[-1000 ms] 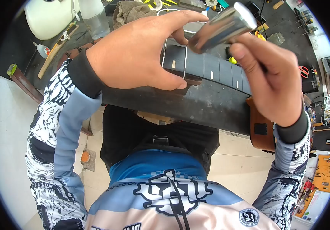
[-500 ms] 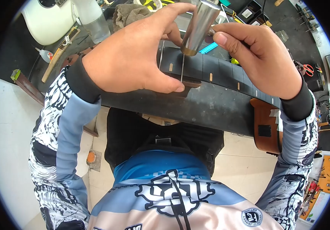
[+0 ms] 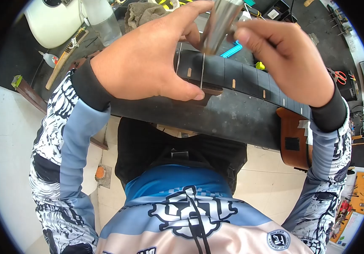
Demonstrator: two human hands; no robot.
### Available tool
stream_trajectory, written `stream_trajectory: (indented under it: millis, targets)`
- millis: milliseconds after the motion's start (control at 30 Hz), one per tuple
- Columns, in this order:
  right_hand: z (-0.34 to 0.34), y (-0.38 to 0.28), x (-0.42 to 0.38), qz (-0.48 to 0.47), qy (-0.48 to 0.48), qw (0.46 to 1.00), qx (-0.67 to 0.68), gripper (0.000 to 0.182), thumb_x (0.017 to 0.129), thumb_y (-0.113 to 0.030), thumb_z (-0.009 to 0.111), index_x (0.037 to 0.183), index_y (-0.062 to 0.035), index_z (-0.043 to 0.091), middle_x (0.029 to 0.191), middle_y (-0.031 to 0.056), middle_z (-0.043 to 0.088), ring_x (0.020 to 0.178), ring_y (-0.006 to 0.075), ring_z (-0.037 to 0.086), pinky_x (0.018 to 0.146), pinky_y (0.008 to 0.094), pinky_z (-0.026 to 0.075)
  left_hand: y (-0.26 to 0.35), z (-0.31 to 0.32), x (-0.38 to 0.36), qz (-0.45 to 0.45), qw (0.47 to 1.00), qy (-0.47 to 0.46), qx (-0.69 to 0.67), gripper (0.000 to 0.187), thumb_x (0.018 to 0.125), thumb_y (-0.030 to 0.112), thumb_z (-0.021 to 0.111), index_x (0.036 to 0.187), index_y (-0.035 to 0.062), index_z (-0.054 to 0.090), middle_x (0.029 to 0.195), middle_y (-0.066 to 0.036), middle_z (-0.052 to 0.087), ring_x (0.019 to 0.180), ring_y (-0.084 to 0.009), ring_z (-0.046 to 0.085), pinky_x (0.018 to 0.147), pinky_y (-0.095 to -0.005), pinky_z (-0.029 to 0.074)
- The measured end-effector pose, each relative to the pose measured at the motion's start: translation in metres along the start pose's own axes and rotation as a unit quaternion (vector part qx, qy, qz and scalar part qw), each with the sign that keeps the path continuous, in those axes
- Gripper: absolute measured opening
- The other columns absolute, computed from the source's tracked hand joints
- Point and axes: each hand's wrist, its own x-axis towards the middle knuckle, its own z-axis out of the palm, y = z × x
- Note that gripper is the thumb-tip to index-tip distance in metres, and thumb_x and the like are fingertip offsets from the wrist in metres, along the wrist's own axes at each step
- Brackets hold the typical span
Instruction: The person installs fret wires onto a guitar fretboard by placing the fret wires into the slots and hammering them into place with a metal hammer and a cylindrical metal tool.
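Note:
A guitar neck with a dark fretboard (image 3: 215, 67) and light inlays lies across the bench. One fret wire (image 3: 202, 70) crosses it, and another shows under my left palm. My left hand (image 3: 144, 59) arches over the board, thumb at the near end of the fret wire; its fingers reach the far side, partly hidden behind the hammer. My right hand (image 3: 285, 59) is closed on the handle of a hammer with a shiny cylindrical metal head (image 3: 221, 25). The head is blurred and hangs just above the fret wire; most of the handle is hidden.
The guitar body (image 3: 294, 137) extends at right. A wooden-handled brush (image 3: 65, 59), a clear bottle (image 3: 101, 25) and a brown cloth (image 3: 144, 16) lie at the back left. A blue tool (image 3: 232, 51) sits behind the neck, and red scissors (image 3: 340, 77) are at far right.
My right hand and the hammer have risen slightly, and the head now blurs with motion. My left hand stays almost in place over the fret wire.

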Motion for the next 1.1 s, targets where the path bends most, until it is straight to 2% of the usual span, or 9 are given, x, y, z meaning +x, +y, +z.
stream_trajectory:
  millis: [67,200,267,400,467,700,800,867,1100]
  targets:
    - [0.006,-0.002,0.000,0.001,0.000,1.000,-0.014,0.031,0.107,-0.026,0.060,0.115,0.0016,0.072,0.063,0.0060,0.050,0.059,0.0089,0.041,0.055,0.0296,0.038,-0.016,0.034,0.000,0.082,0.922,0.178,0.333,0.120,0.077,0.024,0.089,0.159,-0.0066,0.006,0.116,-0.021,0.063,0.107,-0.0294,0.063,0.096,-0.0333,0.050]
    - [0.011,0.001,0.002,-0.003,0.005,1.000,-0.024,0.029,0.105,-0.025,0.062,0.113,0.0013,0.073,0.063,0.0101,0.054,0.057,0.0119,0.045,0.055,0.0315,0.041,-0.012,0.031,-0.002,0.083,0.939,0.140,0.302,0.120,0.077,0.026,0.089,0.158,-0.0089,0.007,0.117,-0.021,0.063,0.109,-0.0289,0.063,0.098,-0.0326,0.049]
    - [0.013,0.002,0.000,-0.015,0.012,1.000,-0.020,0.030,0.104,-0.025,0.063,0.112,0.0018,0.073,0.066,0.0133,0.061,0.056,0.0160,0.049,0.057,0.0323,0.044,-0.012,0.036,-0.001,0.077,0.916,0.181,0.349,0.119,0.077,0.025,0.090,0.158,-0.0089,0.008,0.119,-0.022,0.062,0.111,-0.0296,0.062,0.099,-0.0329,0.049]
    - [0.012,0.002,0.000,-0.007,0.015,0.999,-0.028,0.031,0.103,-0.026,0.064,0.112,0.0021,0.074,0.066,0.0130,0.061,0.056,0.0165,0.050,0.057,0.0322,0.045,-0.052,0.012,0.011,0.103,0.923,0.163,0.334,0.122,0.076,0.026,0.091,0.160,-0.0069,0.008,0.124,-0.022,0.061,0.115,-0.0293,0.060,0.102,-0.0341,0.047]
    - [0.013,0.004,-0.001,-0.016,0.026,0.999,-0.015,0.031,0.103,-0.027,0.065,0.112,0.0015,0.074,0.066,0.0132,0.061,0.055,0.0160,0.051,0.057,0.0329,0.045,-0.071,0.005,0.016,0.215,0.892,0.188,0.351,0.116,0.070,0.017,0.092,0.160,0.0008,0.021,0.132,-0.018,0.062,0.127,-0.0298,0.059,0.118,-0.0401,0.036]
    - [0.005,-0.004,-0.003,0.033,-0.002,0.999,-0.027,0.032,0.104,-0.029,0.064,0.109,0.0005,0.075,0.064,0.0133,0.059,0.054,0.0159,0.052,0.055,0.0329,0.044,-0.067,0.001,0.020,0.216,0.904,0.163,0.332,0.124,0.069,0.030,0.097,0.160,-0.0005,0.020,0.136,-0.018,0.061,0.130,-0.0290,0.058,0.119,-0.0404,0.035]
    - [-0.003,-0.002,0.001,-0.006,0.007,1.000,-0.009,0.022,0.101,-0.019,0.067,0.106,0.0004,0.075,0.062,0.0132,0.058,0.053,0.0177,0.051,0.054,0.0329,0.044,-0.063,0.007,0.020,0.169,0.918,0.182,0.310,0.122,0.069,0.033,0.097,0.160,-0.0009,0.022,0.137,-0.017,0.060,0.129,-0.0282,0.058,0.118,-0.0406,0.036]
    - [-0.026,-0.003,0.005,-0.004,-0.135,0.984,0.116,0.031,0.105,-0.023,0.058,0.102,0.0045,0.073,0.066,0.0219,0.066,0.055,0.0346,0.061,0.059,0.0437,0.050,-0.061,0.010,0.020,0.188,0.909,0.194,0.318,0.119,0.070,0.035,0.096,0.159,-0.0008,0.026,0.136,-0.017,0.061,0.128,-0.0270,0.058,0.117,-0.0406,0.037]
    - [-0.033,-0.003,0.004,-0.034,-0.136,0.976,0.167,0.032,0.105,-0.020,0.056,0.092,0.0058,0.070,0.064,0.0208,0.063,0.053,0.0357,0.058,0.058,0.0452,0.048,-0.066,0.006,0.018,0.199,0.879,0.209,0.380,0.119,0.068,0.038,0.097,0.157,-0.0020,0.030,0.138,-0.016,0.059,0.128,-0.0262,0.059,0.117,-0.0404,0.038]
